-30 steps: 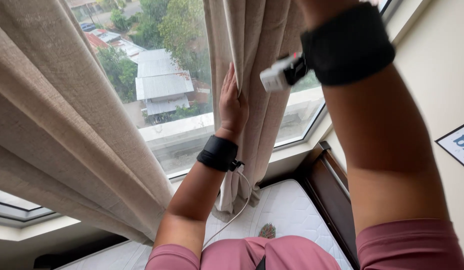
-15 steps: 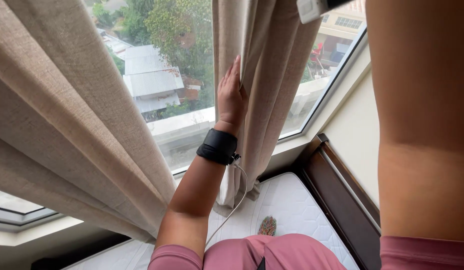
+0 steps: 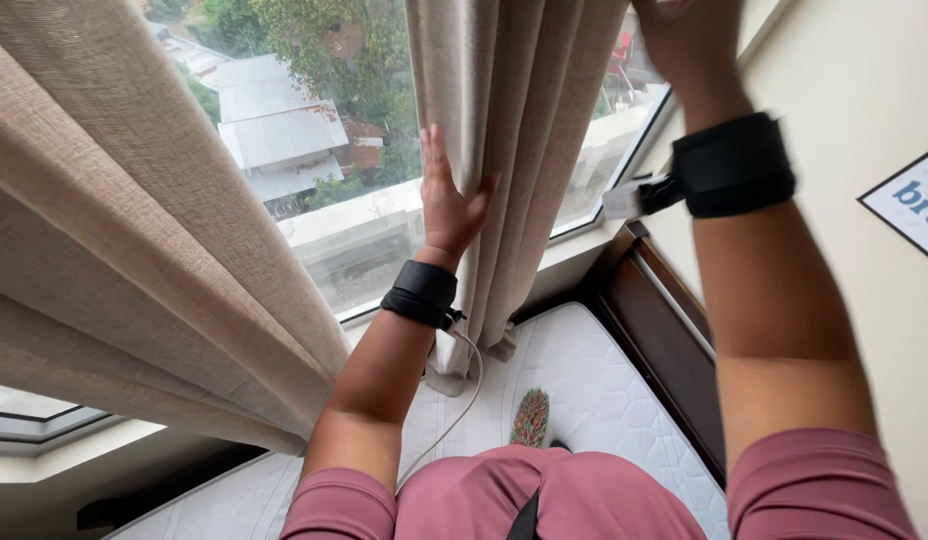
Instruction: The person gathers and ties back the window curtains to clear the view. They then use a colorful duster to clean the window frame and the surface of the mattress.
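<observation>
Since prev. frames, L hand [image 3: 446, 200] is seen clenched on edge of beige centre curtain [image 3: 514, 150] at window [image 3: 314, 150], w/ R hand [image 3: 689, 40] now lower, grip undeterminable, drawing judged under way.

Quick count: two beige curtains, one [image 3: 514, 150] bunched right in the left hand [image 3: 449, 205], the other curtain [image 3: 134, 250] hanging off to that hand's left. Two hands total, the right hand [image 3: 689, 40] up high beside the gripped curtain. Two black wristbands [image 3: 421, 294], one per wrist. One white mattress [image 3: 604, 380] below the grip, one window [image 3: 314, 150] behind it.
</observation>
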